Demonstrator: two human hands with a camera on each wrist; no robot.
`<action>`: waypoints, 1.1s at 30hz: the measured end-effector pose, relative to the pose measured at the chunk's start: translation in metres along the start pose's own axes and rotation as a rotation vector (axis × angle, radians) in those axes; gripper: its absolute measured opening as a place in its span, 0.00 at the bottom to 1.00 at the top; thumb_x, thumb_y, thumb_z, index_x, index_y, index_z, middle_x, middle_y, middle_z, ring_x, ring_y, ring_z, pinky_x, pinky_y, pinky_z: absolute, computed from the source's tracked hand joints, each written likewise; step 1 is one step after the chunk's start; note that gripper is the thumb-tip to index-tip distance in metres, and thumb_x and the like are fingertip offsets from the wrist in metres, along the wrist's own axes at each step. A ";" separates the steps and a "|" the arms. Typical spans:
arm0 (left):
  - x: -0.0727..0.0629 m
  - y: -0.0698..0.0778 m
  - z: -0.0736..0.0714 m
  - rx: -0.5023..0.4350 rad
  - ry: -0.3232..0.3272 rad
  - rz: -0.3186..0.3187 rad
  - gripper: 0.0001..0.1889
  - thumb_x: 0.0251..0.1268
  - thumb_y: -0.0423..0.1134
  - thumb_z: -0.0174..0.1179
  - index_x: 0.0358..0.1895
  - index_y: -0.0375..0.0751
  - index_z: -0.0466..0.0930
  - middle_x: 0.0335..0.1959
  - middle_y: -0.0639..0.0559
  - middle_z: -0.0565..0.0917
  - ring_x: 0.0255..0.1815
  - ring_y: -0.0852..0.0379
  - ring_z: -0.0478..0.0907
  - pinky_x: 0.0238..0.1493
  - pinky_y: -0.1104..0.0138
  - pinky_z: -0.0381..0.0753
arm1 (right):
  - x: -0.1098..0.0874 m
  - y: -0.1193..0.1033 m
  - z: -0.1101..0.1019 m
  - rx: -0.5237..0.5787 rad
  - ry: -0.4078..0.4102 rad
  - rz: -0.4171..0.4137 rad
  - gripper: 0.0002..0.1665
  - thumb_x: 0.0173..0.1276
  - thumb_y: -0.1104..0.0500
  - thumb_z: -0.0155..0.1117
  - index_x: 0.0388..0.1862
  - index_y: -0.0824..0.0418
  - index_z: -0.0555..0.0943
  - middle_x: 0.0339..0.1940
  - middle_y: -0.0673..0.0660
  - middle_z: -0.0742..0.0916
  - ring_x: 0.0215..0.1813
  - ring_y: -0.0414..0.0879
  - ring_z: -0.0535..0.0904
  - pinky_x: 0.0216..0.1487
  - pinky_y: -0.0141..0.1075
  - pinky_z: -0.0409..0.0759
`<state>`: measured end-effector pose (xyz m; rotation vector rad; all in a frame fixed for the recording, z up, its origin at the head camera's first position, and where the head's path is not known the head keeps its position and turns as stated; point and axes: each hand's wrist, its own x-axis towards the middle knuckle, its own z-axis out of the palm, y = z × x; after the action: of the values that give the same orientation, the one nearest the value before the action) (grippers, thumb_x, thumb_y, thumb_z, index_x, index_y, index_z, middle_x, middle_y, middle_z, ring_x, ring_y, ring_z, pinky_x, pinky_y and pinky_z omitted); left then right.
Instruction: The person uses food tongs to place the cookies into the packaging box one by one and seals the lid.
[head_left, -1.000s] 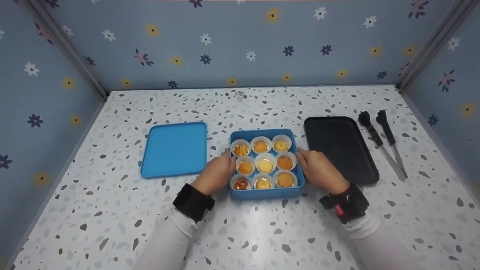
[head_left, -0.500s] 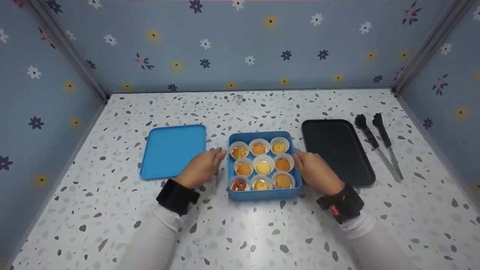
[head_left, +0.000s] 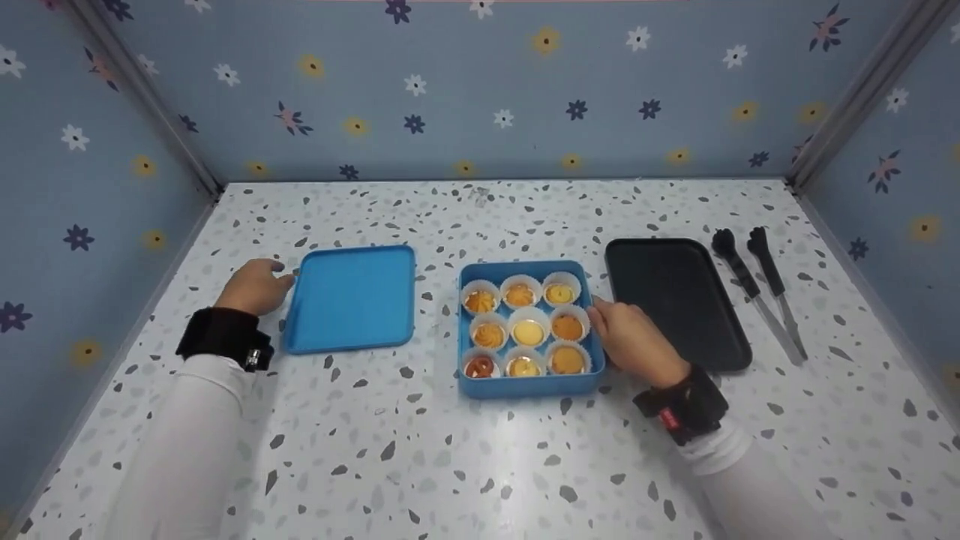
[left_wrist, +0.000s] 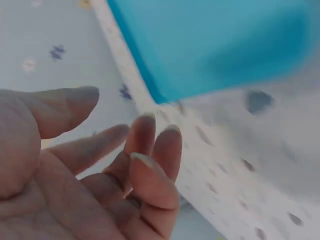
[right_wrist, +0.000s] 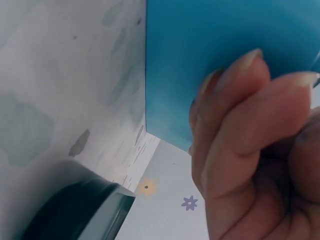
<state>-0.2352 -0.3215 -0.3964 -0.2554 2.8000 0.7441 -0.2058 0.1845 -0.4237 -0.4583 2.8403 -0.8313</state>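
Note:
A blue square box (head_left: 532, 387) holds several cookies (head_left: 529, 332) in white paper cups. My right hand (head_left: 637, 341) is at the box's right side. In the right wrist view, its bent fingers (right_wrist: 235, 110) touch the blue side wall, and none wraps round it. Left of the box lies a flat blue lid (head_left: 352, 300), its raised rim facing up. My left hand (head_left: 255, 286) is just beyond the lid's left edge. In the left wrist view, its thumb stands apart from loosely bent fingers, with nothing between them and a small gap to the lid's corner (left_wrist: 159, 95).
Right of the box lies a black tray (head_left: 675, 304), close behind my right hand. Metal tongs with black hand-shaped tips (head_left: 739, 266) lie beyond it. Flower-patterned panels (head_left: 480, 90) border the speckled table (head_left: 487, 465) at the back and on both sides.
My left hand has let go of the box and moved left, past the lid to its far edge. My right hand has stayed against the box.

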 end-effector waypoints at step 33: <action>0.008 -0.011 0.005 -0.582 -0.220 -0.042 0.38 0.77 0.39 0.51 0.77 0.24 0.40 0.70 0.26 0.62 0.47 0.58 0.79 0.48 0.67 0.83 | 0.000 0.000 0.001 0.003 0.039 0.006 0.25 0.80 0.56 0.48 0.70 0.67 0.72 0.37 0.65 0.87 0.15 0.43 0.77 0.19 0.38 0.76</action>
<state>-0.2397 -0.3287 -0.4079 -0.3045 2.3076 1.4655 -0.2055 0.1839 -0.4241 -0.4375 2.8743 -0.8523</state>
